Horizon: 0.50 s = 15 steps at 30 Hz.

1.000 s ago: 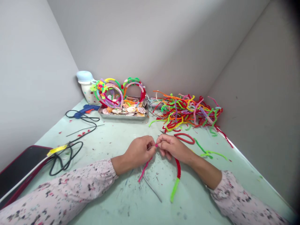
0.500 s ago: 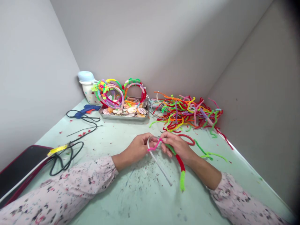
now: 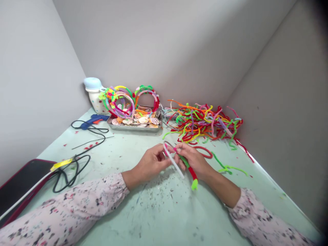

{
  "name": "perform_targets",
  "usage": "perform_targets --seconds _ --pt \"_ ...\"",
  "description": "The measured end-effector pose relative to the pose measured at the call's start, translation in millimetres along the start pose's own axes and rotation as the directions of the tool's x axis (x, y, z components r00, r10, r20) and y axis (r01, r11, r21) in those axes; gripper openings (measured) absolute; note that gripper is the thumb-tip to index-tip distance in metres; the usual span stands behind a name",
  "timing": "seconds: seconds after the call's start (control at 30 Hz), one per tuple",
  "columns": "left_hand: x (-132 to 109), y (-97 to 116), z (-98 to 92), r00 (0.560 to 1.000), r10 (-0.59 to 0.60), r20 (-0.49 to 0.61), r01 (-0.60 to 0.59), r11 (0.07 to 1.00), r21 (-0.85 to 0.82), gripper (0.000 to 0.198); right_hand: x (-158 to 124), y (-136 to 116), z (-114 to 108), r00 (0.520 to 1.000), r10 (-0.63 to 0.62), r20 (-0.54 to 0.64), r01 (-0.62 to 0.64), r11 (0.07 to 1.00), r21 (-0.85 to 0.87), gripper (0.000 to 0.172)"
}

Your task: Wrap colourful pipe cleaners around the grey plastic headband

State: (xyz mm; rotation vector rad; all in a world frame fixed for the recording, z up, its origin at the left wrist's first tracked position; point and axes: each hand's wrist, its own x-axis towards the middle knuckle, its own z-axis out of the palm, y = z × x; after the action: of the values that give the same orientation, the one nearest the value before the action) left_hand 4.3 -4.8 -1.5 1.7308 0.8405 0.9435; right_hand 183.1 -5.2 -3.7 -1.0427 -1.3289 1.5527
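A headband (image 3: 175, 164) is held up between both hands, with its curve away from me and its ends towards me. Its left leg is bare white; green and red pipe cleaner covers the right leg, with bright green at the tip. My right hand (image 3: 194, 160) is closed around the wrapped leg, near the top. A pink pipe cleaner (image 3: 166, 149) passes by the bare part of the curve. My left hand (image 3: 151, 163) has its fingers bent at that pink piece, its thumb reaching beside the white leg. The fingertips are partly hidden behind the headband.
Behind stand a metal tray (image 3: 133, 128) of shells with decorated headbands and a white jar (image 3: 95, 99). A pipe cleaner heap (image 3: 205, 123), red-handled scissors (image 3: 206, 152) and green pieces (image 3: 228, 168) lie right. Left are a blue glue gun (image 3: 92, 121), cords and a dark tablet-like object (image 3: 25, 184).
The headband has turned and its ends have risen a little. The pink pipe cleaner, which crossed in front of the white leg, now shows mostly behind it. My left thumb has stretched towards the headband.
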Motion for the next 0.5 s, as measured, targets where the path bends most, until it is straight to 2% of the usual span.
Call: perform_targets --seconds 0.1,0.2,0.33,0.5 --pt "-0.6 1.8 -1.3 0.998 0.05 0.025 -0.051 0.995 0.084 0.024 0.7 -0.4 -0.2 0.999 -0.007 -0.036 0.008 1.0 0.021 0.012" --pt "-0.9 3.2 -2.3 0.995 0.095 0.031 -0.098 0.991 0.092 0.02 1.3 -1.0 -1.1 0.999 -0.012 -0.046 0.014 0.999 0.043 0.013" --pt "-1.2 5.2 -2.9 0.995 0.084 0.056 -0.09 0.989 0.116 0.018 1.7 -1.4 -1.8 0.996 0.002 -0.091 0.0 1.0 0.022 0.014" --pt "-1.7 8.3 -3.7 0.984 0.154 0.089 -0.169 0.966 0.195 0.012 2.0 0.0 -3.1 0.997 -0.007 -0.071 0.014 0.995 0.1 0.013"
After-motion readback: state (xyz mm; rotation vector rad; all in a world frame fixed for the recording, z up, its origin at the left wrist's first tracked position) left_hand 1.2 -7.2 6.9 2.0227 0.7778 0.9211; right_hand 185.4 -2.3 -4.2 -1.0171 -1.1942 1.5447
